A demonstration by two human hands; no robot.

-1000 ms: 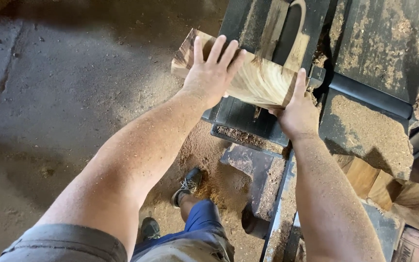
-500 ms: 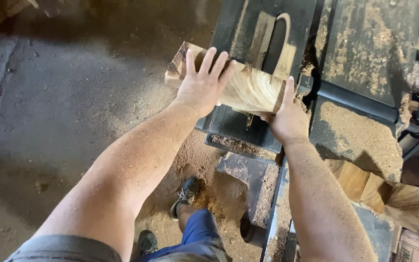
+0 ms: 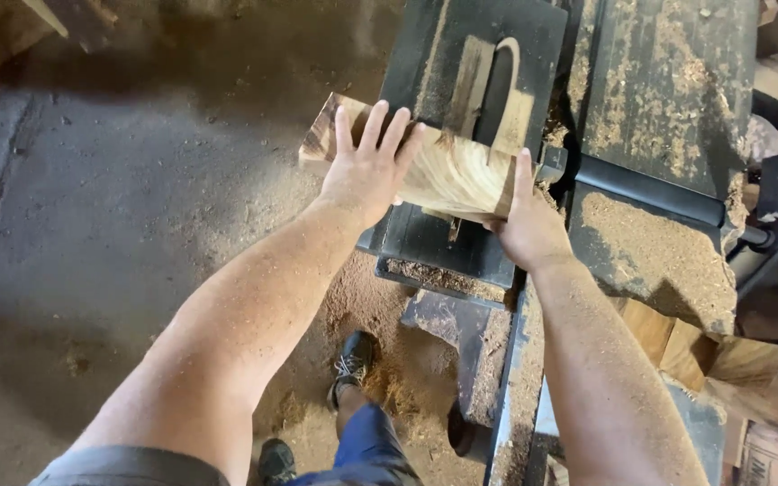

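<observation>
Between the two hands, on the dark machine table, lies a pale wood block with curved grain showing on its near face. Its long axis runs left to right and a little downhill toward the right, so it sits crosswise to both forearms. The left hand lies flat on the block's left half, fingers spread and pointing away from the body, palm pressing down rather than closing round it; the darker bark end juts out just beyond the little finger, past the table's left edge. The right hand cups the lower right corner of the block, thumb upright against the end face, the other fingers hidden underneath, so how tightly it is curled cannot be told. Both hands touch the block; the left covers more of it. Just beyond the fingertips, farther from the body, the upright wedge with its sawdust-smeared plate stands almost touching the block's far side. To the right of the right hand runs the machine's beam, heaped with sawdust.

Against the view of half a second ago, the block has stayed under the same hold, while the fingers of the left hand have spread slightly wider and sit nearer the wedge.
</observation>
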